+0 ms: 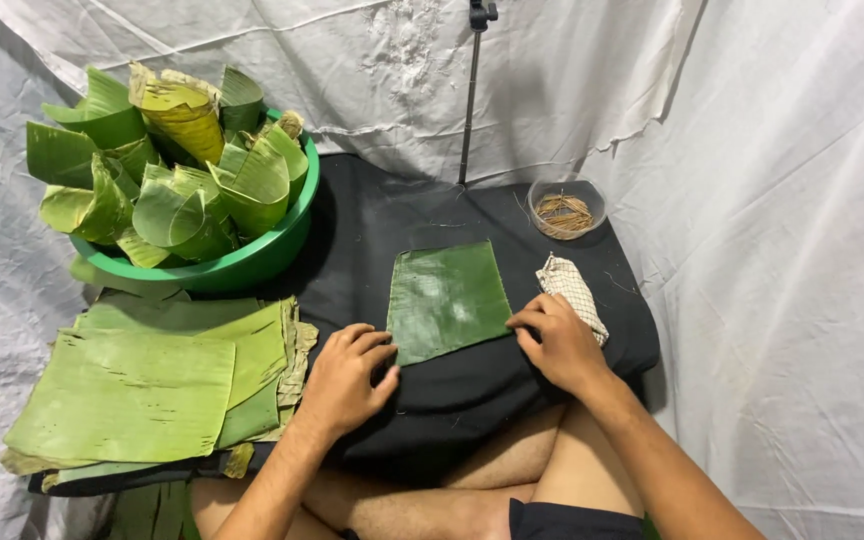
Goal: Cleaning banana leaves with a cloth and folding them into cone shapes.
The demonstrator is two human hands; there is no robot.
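Lying flat on the black cloth (472, 385) before me is a dark green banana leaf piece (447, 300). My left hand (344, 380) touches its corner at 7 o'clock with loosely bent fingers, holding nothing. My right hand (560, 345) presses its corner at 4 o'clock, also without grasp. A checkered cloth (572, 290) lies just beside, at 3 o'clock. At 9 o'clock is a stack of leaves (142, 390); at 10 o'clock a green basin (252, 262) of leaf cones; at 1 o'clock a small bowl of sticks (565, 209).

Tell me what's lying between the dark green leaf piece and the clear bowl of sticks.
In the head view, only bare black cloth lies between the leaf piece and the clear bowl; the checkered cloth sits off to the side.
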